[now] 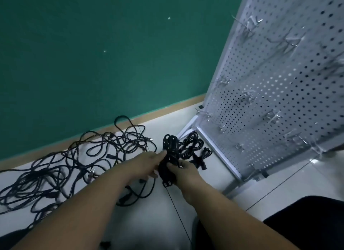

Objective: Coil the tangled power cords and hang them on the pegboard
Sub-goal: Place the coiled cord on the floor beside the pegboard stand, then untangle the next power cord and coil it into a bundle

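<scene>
Black coiled cord (169, 151) sits between a person's two bare hands, held low over the floor. The right hand (184, 170) curls its fingers round the lower half of the bundle, while the left hand (147, 164) reaches in from the side, fingertips against the loops; blur hides whether they pinch a strand. The hands are close together, parted only by the coil. A black connector (167, 183) hangs beneath the bundle, and a thin trailing strand (177, 216) runs from it down toward the camera. Left of the hands, the tangled power cords (61, 166) sprawl across the pale tiled floor (214, 177), reaching a tan skirting board (167, 110) below a green wall (93, 54). Just beyond the hands, several smaller cord bundles (193, 147) lie at the foot of the white metal pegboard (279, 104), which stands on the right with wire hooks (271, 115) jutting from its face.
</scene>
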`<move>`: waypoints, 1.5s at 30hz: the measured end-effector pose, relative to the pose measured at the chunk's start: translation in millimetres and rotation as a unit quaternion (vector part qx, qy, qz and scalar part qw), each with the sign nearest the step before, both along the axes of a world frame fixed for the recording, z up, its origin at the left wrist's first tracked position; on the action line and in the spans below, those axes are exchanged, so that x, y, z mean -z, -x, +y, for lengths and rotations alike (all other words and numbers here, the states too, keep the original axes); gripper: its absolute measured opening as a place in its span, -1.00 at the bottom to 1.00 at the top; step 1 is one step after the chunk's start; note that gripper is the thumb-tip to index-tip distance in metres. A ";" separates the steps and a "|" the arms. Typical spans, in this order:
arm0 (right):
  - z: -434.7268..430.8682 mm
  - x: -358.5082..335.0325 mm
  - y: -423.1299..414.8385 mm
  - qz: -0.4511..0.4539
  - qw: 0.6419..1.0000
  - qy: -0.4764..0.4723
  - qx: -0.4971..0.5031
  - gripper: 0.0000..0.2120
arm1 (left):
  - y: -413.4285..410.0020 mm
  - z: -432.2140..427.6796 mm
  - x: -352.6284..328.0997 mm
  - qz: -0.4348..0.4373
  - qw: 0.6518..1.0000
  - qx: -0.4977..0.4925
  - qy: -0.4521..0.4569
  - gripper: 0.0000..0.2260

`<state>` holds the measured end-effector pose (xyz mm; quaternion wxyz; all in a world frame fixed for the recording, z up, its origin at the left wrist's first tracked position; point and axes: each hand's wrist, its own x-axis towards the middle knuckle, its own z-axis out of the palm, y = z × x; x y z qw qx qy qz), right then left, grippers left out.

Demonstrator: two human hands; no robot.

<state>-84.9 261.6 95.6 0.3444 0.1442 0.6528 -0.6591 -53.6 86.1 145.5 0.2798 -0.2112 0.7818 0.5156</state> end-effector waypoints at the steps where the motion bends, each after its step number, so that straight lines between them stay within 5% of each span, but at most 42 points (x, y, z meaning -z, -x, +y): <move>1: 12.8 11.4 0.9 -0.005 0.999 -0.018 0.040 -0.79 | 2.8 4.6 8.6 -0.001 0.999 0.033 0.033 -0.42; 6: 79.2 74.2 18.7 -0.042 0.969 -0.102 0.221 -0.72 | 7.0 22.0 40.8 -0.003 0.970 0.185 0.159 -0.47; 12: 116.4 132.2 59.5 -0.107 0.946 -0.138 0.274 -0.83 | 4.7 29.4 69.3 0.009 0.960 0.217 0.175 -0.59; 19: 107.3 173.7 95.7 -0.145 0.949 -0.109 0.259 -0.78 | 4.4 27.7 90.3 0.000 0.950 0.237 0.205 -0.64; 26: 103.5 180.6 105.8 -0.094 0.944 -0.307 0.074 -0.60 | -1.7 24.5 120.0 -0.029 0.929 0.273 0.247 -0.60; 31: 99.1 170.5 109.4 -0.038 0.910 -0.407 0.074 -0.52 | -3.4 20.6 125.7 -0.036 0.910 0.307 0.276 -0.59; 39: 85.5 160.2 92.2 -0.002 0.913 -0.400 0.073 -0.39 | -7.3 13.6 119.2 -0.036 0.894 0.329 0.302 -0.61; 45: 66.3 128.9 75.8 0.093 0.848 -0.521 -0.006 -0.23 | -14.0 10.9 100.4 -0.028 0.898 0.307 0.314 -0.62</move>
